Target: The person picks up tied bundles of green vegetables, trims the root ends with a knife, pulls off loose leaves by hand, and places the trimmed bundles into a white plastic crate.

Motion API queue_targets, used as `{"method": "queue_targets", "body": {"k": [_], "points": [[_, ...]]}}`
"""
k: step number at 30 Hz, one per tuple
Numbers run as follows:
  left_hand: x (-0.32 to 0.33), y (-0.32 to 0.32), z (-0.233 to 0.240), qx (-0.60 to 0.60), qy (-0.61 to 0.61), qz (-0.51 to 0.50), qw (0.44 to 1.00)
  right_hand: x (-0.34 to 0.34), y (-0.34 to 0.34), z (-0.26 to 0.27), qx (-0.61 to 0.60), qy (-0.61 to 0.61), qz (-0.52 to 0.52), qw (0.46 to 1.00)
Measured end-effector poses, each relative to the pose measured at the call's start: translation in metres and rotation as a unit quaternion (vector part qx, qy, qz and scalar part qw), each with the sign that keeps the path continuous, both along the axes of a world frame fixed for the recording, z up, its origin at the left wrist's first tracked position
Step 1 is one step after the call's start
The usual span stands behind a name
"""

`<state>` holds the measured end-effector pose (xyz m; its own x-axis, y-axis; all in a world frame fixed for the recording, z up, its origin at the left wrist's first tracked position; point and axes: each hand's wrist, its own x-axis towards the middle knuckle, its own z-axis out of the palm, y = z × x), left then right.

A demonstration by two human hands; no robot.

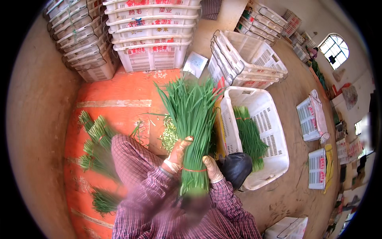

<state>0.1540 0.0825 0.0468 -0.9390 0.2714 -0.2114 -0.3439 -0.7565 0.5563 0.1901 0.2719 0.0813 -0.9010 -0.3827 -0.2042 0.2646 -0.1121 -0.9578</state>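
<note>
A large bunch of garlic chives (195, 125) stands before my body, leaves pointing away from me and pale stem ends toward me. An orange-red band (194, 170) circles its lower part. My left hand (178, 152), in a soiled thin glove, grips the bunch from the left, thumb across the leaves. On the opposite side my gloved right hand (212, 169) clasps it just above the band; its fingers are mostly hidden. A blurred dark patch covers part of the stem ends.
Banded chive bunches (101, 131) lie on an orange sheet (119, 92) to my left. Trimmed bits (169, 134) are scattered ahead. At right, a white plastic crate (273, 167) holds chives (250, 134), beside a black rounded object (235, 168). Stacked crates (152, 56) stand beyond.
</note>
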Motion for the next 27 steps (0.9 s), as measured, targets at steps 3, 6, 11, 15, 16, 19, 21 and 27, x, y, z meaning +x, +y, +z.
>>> {"method": "queue_targets", "body": {"k": [3, 6, 11, 15, 16, 19, 21, 27], "points": [[-0.004, 0.004, -0.030, -0.028, 0.010, 0.069, 0.997, -0.010, 0.008, 0.004, 0.325, 0.241, -0.047, 0.913], [0.000, 0.005, 0.010, -0.052, -0.011, 0.099, 0.994, -0.006, 0.019, 0.019, 0.423, 0.325, -0.076, 0.843], [0.001, -0.002, 0.040, -0.051, -0.012, 0.125, 0.991, -0.011, 0.025, 0.024, 0.425, 0.318, -0.050, 0.846], [0.002, 0.009, 0.057, -0.049, -0.029, 0.130, 0.990, -0.021, -0.002, 0.030, 0.139, 0.156, -0.030, 0.977], [0.003, 0.011, 0.058, -0.086, -0.025, 0.147, 0.985, -0.026, -0.014, 0.038, 0.111, 0.146, -0.027, 0.983], [0.004, 0.015, 0.060, -0.127, -0.021, 0.154, 0.980, -0.033, -0.029, 0.044, 0.080, 0.110, -0.058, 0.989], [0.004, 0.015, 0.052, -0.137, -0.027, 0.152, 0.978, -0.033, -0.027, 0.051, 0.086, 0.127, -0.089, 0.984], [0.006, 0.020, 0.048, -0.103, -0.079, 0.127, 0.983, -0.035, -0.024, 0.123, 0.328, 0.457, -0.226, 0.795]]}}
